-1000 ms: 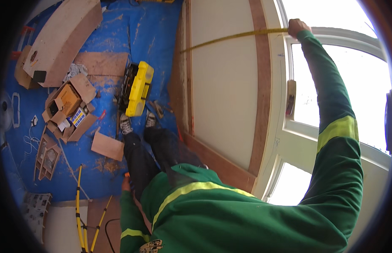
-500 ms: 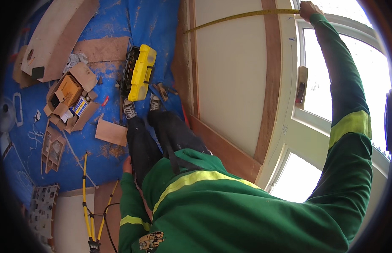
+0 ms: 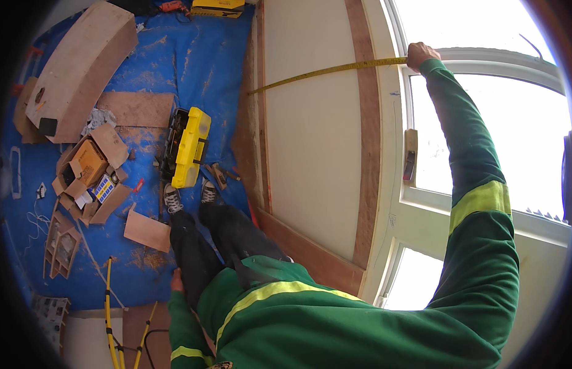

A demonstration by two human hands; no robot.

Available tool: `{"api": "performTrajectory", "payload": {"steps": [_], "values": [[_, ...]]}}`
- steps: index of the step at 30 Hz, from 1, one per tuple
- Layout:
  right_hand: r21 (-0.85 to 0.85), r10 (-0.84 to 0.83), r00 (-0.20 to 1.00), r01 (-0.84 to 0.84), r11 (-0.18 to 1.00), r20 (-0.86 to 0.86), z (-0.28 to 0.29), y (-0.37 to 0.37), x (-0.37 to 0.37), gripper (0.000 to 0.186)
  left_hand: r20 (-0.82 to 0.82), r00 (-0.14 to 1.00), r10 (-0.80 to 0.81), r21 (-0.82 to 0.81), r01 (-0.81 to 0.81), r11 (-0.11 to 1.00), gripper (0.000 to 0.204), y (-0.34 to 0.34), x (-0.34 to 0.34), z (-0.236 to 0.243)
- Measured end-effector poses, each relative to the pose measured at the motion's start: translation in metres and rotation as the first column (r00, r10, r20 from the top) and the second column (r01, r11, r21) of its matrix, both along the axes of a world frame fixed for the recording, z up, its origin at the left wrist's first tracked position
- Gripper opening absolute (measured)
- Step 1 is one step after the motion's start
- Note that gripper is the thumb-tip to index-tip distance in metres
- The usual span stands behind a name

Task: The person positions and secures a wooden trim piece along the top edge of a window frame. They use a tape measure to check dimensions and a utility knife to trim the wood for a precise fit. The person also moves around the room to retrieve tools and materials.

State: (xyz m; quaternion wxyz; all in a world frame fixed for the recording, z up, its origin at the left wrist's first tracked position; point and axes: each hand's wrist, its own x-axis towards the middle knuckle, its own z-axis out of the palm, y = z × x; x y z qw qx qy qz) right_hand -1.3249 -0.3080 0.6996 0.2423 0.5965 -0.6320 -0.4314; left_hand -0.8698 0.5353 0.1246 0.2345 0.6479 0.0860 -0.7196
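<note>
My right hand [image 3: 422,56] is raised at the window frame, closed round the end of a yellow tape measure [image 3: 326,74]. Its blade runs left across the pale wall panel [image 3: 310,129] and a brown wooden strip [image 3: 365,123], ending near the darker timber at the panel's left side. Whatever of the tape lies inside my fist is hidden. Beside my left thigh hangs my left hand [image 3: 177,281]; its fingers are too small and partly covered to make out.
A yellow toolbox [image 3: 190,147] stands just beyond my shoes on the blue sheet [image 3: 154,55]. To its left lie an opened cardboard box [image 3: 111,144] and a curved wooden piece [image 3: 83,67]. A wooden block [image 3: 410,154] rests against the white window frame [image 3: 421,198].
The view has shifted, so the room sits lower and further left in the picture. My right hand still grips the tape, and my left arm still hangs down.
</note>
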Motion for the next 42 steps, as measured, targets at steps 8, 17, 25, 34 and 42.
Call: {"api": "performTrajectory", "payload": {"steps": [8, 17, 25, 34, 42], "values": [[0.106, 0.008, 0.999, -0.013, 0.994, 0.050, 0.008, 0.052, -0.026, 0.021, -0.026, 1.000, 0.003, -0.087, -0.005, 0.996, 0.060, 0.020, -0.005, -0.025], [0.114, -0.062, 0.997, 0.057, 0.992, 0.044, 0.001, 0.089, -0.050, 0.019, 0.172, 0.968, -0.183, -0.018, 0.188, 0.982, 0.062, -0.039, -0.004, 0.044], [0.093, -0.059, 0.996, 0.053, 0.994, 0.065, -0.004, 0.100, -0.046, 0.018, 0.151, 0.968, -0.199, 0.007, 0.201, 0.980, 0.062, -0.026, 0.000, 0.040], [0.082, -0.080, 0.995, 0.076, 0.994, 0.057, -0.001, 0.109, -0.030, 0.019, 0.002, 1.000, 0.005, -0.011, -0.005, 1.000, 0.065, -0.001, -0.008, 0.011], [0.032, -0.064, 0.997, 0.064, 0.997, 0.030, -0.003, 0.115, -0.023, 0.017, -0.056, 0.997, 0.046, -0.023, -0.047, 0.999, 0.064, 0.060, -0.012, -0.069]]}}
